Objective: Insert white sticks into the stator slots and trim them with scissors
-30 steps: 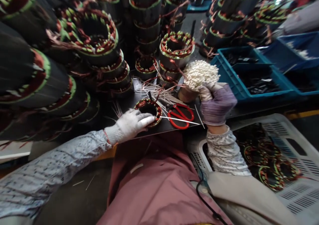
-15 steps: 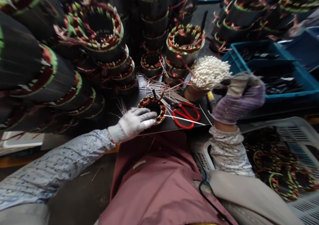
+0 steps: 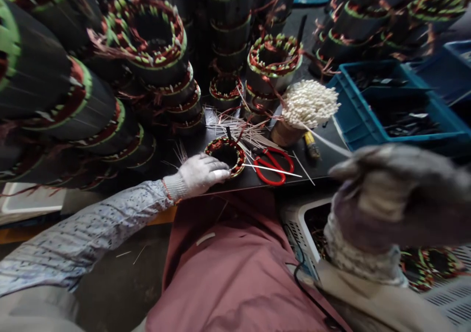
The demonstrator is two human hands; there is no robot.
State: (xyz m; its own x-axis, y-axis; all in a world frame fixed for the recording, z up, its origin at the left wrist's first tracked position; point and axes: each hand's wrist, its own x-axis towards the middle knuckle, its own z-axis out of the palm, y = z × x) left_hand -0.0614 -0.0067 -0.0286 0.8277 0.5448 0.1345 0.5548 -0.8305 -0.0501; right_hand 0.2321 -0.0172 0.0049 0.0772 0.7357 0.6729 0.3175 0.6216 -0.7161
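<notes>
My left hand [image 3: 204,172], in a white glove, grips the near left rim of a small motor stator [image 3: 241,153] with copper windings, at the table's front edge. A thin white stick [image 3: 274,169] reaches from the stator's right side across red-handled scissors [image 3: 274,179]. At the right, my right hand [image 3: 390,190], in a purple-grey glove and blurred by motion, has its fingers closed at the end of a thin white strand [image 3: 326,143]. The strand runs back to a thick bundle of white sticks [image 3: 311,104] in a brown holder.
Tall stacks of stators [image 3: 147,67] line the left and back. Loose thin sticks [image 3: 239,131] lie behind the small stator. A yellow-handled tool [image 3: 312,144] is beside the bundle. Blue bins [image 3: 353,109] hold black parts, and a white basket [image 3: 451,297] at lower right holds stators.
My right hand has moved from beside the bundle rightward and toward me, with a white strand now stretching from the bundle to it. My left hand has shifted slightly on the stator's rim.
</notes>
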